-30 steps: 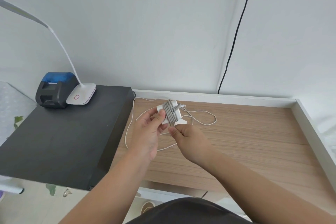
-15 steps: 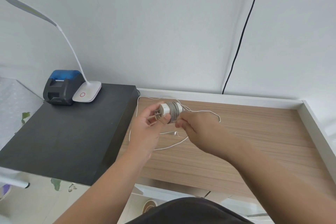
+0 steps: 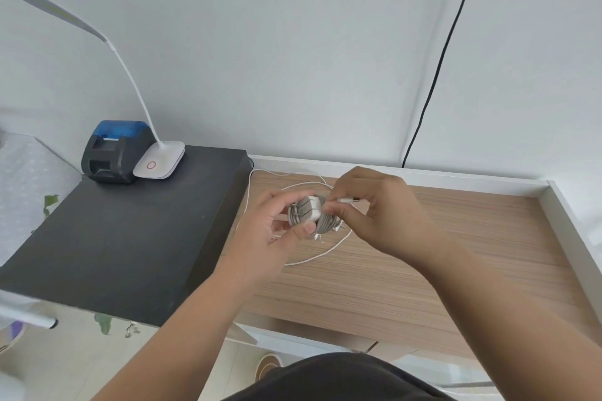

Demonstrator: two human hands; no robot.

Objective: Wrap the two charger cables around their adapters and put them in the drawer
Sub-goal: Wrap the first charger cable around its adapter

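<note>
A person winds a charger cable onto its white adapter (image 3: 304, 212) above a wooden bench (image 3: 439, 257), the block held up at the centre of the head view, between the two hands and touching both. The left hand (image 3: 265, 231) grips the adapter from about 8 o'clock, thumb curled up against its lower edge and fingers wrapped over the top; the plug prongs face that palm. The right hand (image 3: 378, 208) closes in from 3 o'clock, thumb and forefinger pinching the cable's free end, whose connector tip (image 3: 348, 200) points toward 3 o'clock just above the coil of grey turns (image 3: 325, 221) already lying round the block.

The adapter's long axis appears to run roughly from 9 to 3 o'clock, with the windings crossing it, so tucking the tip in looks like work for the right hand, the nearer of the two to the loose end. A second cable (image 3: 321, 254), thin and white, lies slack on the bench beneath the hands, looping from about 11 o'clock near the back rail round to 6 o'clock; whether its adapter is there cannot be told, since the hands cover that spot. No open drawer can be made out with certainty. A black cabinet top (image 3: 123, 238) at 9 o'clock carries a small printer (image 3: 112, 153) and a white desk lamp (image 3: 159, 159).
</note>
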